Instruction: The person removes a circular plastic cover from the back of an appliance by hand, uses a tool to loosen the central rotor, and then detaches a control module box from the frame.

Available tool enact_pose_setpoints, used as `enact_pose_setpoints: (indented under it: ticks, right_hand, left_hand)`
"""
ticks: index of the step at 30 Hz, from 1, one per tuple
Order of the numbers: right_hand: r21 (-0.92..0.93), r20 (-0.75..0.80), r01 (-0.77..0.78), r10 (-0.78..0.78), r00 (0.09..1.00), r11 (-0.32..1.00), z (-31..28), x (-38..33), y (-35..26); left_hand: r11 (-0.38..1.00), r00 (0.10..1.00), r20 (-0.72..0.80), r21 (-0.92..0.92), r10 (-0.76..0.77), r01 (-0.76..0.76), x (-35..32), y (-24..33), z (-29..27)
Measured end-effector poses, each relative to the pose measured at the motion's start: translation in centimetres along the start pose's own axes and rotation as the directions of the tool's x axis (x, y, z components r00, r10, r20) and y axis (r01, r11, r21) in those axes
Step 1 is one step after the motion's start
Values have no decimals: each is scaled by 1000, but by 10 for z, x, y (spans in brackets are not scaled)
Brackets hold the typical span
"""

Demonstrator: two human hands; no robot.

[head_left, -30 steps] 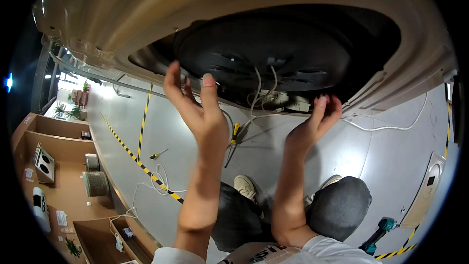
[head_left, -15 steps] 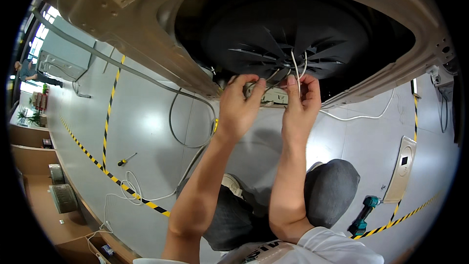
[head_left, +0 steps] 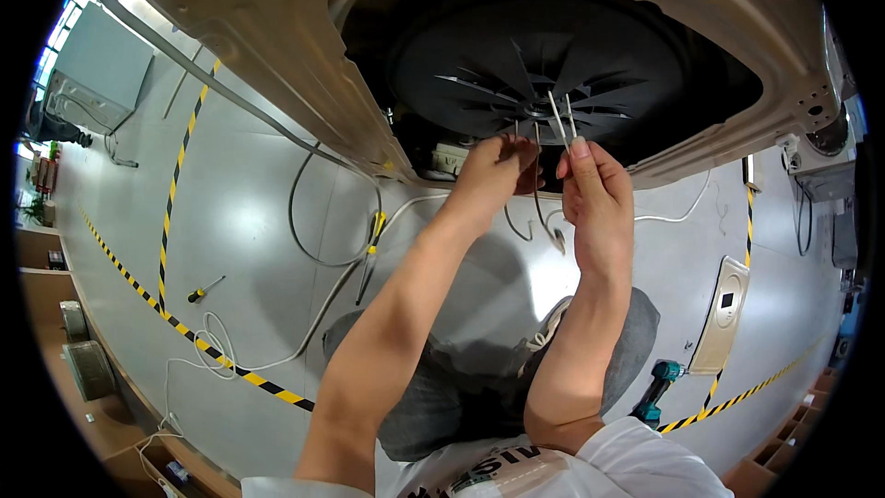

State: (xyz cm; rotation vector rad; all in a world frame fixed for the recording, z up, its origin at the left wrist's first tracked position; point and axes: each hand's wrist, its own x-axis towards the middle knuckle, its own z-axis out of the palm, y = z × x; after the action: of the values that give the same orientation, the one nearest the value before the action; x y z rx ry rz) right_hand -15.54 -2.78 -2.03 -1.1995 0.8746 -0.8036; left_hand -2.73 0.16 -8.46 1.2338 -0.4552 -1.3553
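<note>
I crouch before the pale metal casing of what looks like a washing machine, tilted over me. Through its wide opening shows a round black tub back with radiating ribs. At the lower rim, the fingers and thumb of my right hand pinch two thin white wires, their ends pointing up at the ribs. Beside it, my left hand is closed on thin dark wires; its fingertips are partly in shadow. A pale block-shaped part sits inside the rim, left of my left hand.
A grey hose crosses the left side, and a yellow-handled tool lies by it. A screwdriver and coiled white cable lie on the floor. At right are a cordless drill and a beige panel.
Both hands have shifted right and the view has turned slightly. The left hand has come closer to the right, uncovering the pale block. Dark wires now hang below the rim between the hands.
</note>
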Motion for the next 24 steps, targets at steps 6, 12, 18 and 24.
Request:
enact_pose_setpoints:
  ticks: [6, 12, 18, 24]
  right_hand:
    - [-135, 67, -80, 90, 994, 988, -8, 4, -8]
    - [-315, 26, -44, 55, 998, 948, -14, 6, -17]
    - [-201, 8, 101, -102, 995, 974, 3, -2, -8]
    - [-9, -41, 95, -95, 995, 995, 14, -5, -7]
  left_hand:
    - [902, 976, 166, -385, -141, 196, -4, 23, 10]
    - [947, 995, 20, -304, -103, 104, -4, 10, 14]
    - [980, 989, -146, -195, -2, -27, -9, 13, 32]
    - [974, 993, -112, -221, 31, -55, -8, 13, 34]
